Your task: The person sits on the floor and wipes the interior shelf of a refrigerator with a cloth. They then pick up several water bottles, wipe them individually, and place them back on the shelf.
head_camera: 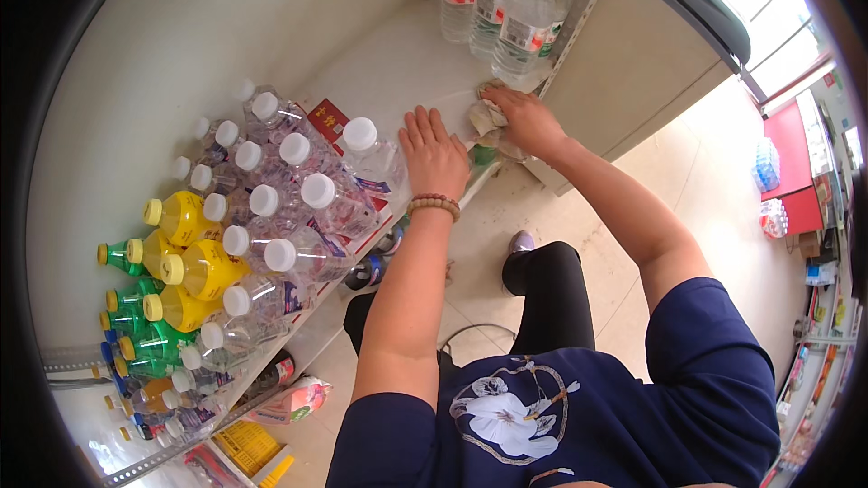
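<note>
My right hand (531,123) grips a crumpled pale cloth (487,118) against the white shelf board (407,61), close to its front edge. Flat on the board lies my left hand (437,161), fingers stretched out, holding nothing. Just left of it stands a clear plastic bottle with a white cap (373,149). Beyond the cloth, several clear water bottles (519,30) stand upright by the perforated metal post (582,10). Something green (483,154) shows partly below the shelf edge, between my hands.
Many white-capped clear bottles (319,207) crowd the left side, beside yellow-drink bottles (210,270) and green bottles (152,346). A red printed card (329,118) lies behind them. Dark bottles (366,272) sit on the lower level. A beige cabinet (630,74) adjoins the shelf's right end.
</note>
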Demonstrator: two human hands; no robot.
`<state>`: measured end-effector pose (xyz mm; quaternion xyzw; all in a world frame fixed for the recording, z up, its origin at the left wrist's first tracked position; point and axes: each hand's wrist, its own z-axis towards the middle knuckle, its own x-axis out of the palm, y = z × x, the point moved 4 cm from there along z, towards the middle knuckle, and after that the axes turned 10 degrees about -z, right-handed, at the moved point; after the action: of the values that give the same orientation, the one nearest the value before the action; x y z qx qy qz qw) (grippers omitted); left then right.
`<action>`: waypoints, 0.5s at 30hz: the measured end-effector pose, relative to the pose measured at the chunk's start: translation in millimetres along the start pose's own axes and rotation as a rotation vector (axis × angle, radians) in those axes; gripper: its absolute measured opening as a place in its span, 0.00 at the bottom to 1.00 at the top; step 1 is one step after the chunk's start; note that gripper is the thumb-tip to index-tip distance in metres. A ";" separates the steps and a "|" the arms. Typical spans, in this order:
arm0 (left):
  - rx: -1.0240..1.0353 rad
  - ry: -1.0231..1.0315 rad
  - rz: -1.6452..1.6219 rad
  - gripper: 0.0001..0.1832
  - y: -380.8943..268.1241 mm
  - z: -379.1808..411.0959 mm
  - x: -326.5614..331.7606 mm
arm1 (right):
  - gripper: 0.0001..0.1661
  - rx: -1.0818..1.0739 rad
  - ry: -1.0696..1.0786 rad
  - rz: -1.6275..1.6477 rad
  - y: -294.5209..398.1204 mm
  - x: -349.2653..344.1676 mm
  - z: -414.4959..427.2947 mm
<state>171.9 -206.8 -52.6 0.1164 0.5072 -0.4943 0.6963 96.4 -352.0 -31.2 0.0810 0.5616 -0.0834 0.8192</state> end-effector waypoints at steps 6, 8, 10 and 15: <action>-0.039 0.012 -0.041 0.26 6.3 1.1 0.6 | 0.25 0.194 0.094 -0.009 -7.1 -32.0 -6.8; -0.024 0.026 -0.073 0.26 6.6 4.6 -1.0 | 0.26 0.378 0.172 0.043 -15.5 -51.1 -11.6; 0.031 0.065 -0.134 0.26 -7.1 6.8 -0.8 | 0.28 0.544 0.203 0.237 -44.3 -60.4 -23.9; 0.289 0.189 -0.150 0.26 -36.8 20.2 19.3 | 0.37 0.643 0.382 1.004 -32.7 -69.6 -12.3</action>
<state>154.1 -249.1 -46.7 0.2230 0.5011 -0.5994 0.5830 53.1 -377.9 28.1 0.5911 0.5384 0.1629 0.5782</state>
